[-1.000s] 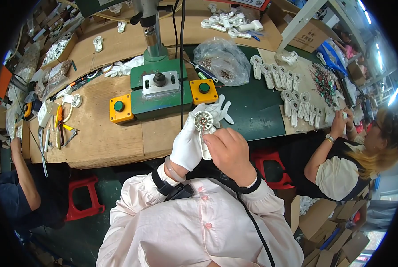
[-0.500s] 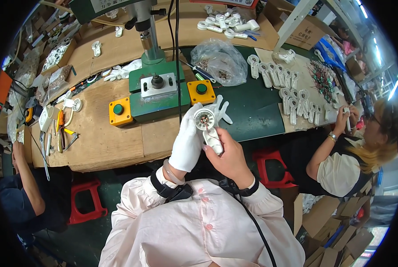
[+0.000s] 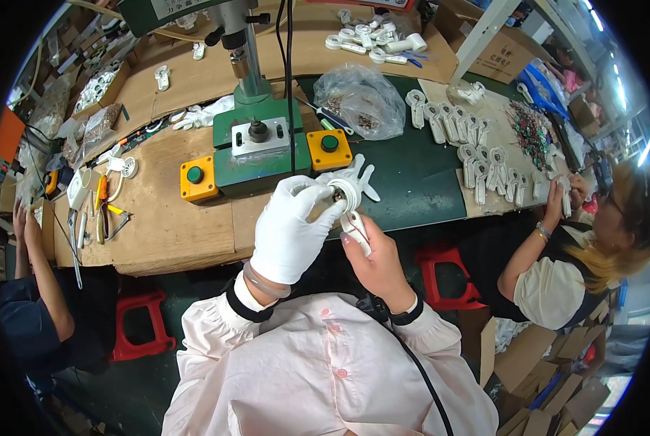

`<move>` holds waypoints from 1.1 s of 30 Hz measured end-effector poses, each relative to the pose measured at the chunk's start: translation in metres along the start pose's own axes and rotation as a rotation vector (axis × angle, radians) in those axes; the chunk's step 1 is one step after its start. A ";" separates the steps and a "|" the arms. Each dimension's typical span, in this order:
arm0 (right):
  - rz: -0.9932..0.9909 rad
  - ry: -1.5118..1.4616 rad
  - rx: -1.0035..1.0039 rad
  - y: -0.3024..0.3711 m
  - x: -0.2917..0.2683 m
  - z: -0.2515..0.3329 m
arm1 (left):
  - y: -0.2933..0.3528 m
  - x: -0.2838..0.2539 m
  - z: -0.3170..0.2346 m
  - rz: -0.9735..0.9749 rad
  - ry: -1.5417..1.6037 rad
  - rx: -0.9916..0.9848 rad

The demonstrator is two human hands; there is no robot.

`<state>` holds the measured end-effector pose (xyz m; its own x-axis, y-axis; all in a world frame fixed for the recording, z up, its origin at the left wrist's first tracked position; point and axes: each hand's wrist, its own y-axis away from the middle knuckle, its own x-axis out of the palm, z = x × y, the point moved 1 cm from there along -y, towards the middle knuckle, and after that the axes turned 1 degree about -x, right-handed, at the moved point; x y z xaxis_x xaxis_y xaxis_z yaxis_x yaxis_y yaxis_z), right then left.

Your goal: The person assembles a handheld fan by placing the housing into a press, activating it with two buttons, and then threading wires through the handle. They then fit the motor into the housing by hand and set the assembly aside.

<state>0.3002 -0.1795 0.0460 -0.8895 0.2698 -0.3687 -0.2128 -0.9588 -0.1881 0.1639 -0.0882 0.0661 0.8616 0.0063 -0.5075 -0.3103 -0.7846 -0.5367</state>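
Your right hand [image 3: 377,263] is clamped on the white fan piece [image 3: 354,224]; gloved left hand [image 3: 290,231] at its round head [image 3: 350,192], can't tell if pinching.

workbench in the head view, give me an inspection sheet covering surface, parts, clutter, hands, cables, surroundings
Surface: wooden bench top; dark green surface to its right.
Job's things: white round-headed part, held; similar white parts in rows at right.
Clutter: hand tools at left; clear plastic bag on the dark green surface.
Left hand: white-gloved, fingers at the part's head; exact grip unclear.
Right hand: bare, closed on its handle.
Cables: black cable hanging before the green press.
Surroundings: co-workers both sides; red stools.
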 end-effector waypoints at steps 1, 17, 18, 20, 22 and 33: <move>-0.007 0.008 -0.020 0.001 0.001 -0.002 | -0.001 -0.001 0.000 -0.001 -0.002 -0.002; 0.153 -0.359 0.133 0.004 -0.024 -0.033 | -0.004 0.017 -0.012 0.024 -0.011 0.195; 0.172 -0.500 0.186 0.002 -0.030 -0.037 | -0.002 0.028 -0.014 -0.040 0.350 0.014; 0.353 -0.896 0.314 -0.001 -0.024 -0.046 | 0.010 0.057 -0.024 -0.121 1.080 -0.392; 0.434 -0.811 0.093 -0.005 -0.010 -0.049 | 0.025 0.053 -0.013 0.153 1.095 -0.571; -0.124 0.718 -0.442 -0.093 -0.096 -0.116 | 0.006 0.078 -0.032 0.060 1.100 -0.650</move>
<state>0.4525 -0.1059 -0.0061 -0.3663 0.5046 -0.7818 0.0185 -0.8361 -0.5483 0.2425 -0.1124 0.0448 0.8266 -0.3090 0.4704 -0.3759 -0.9251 0.0528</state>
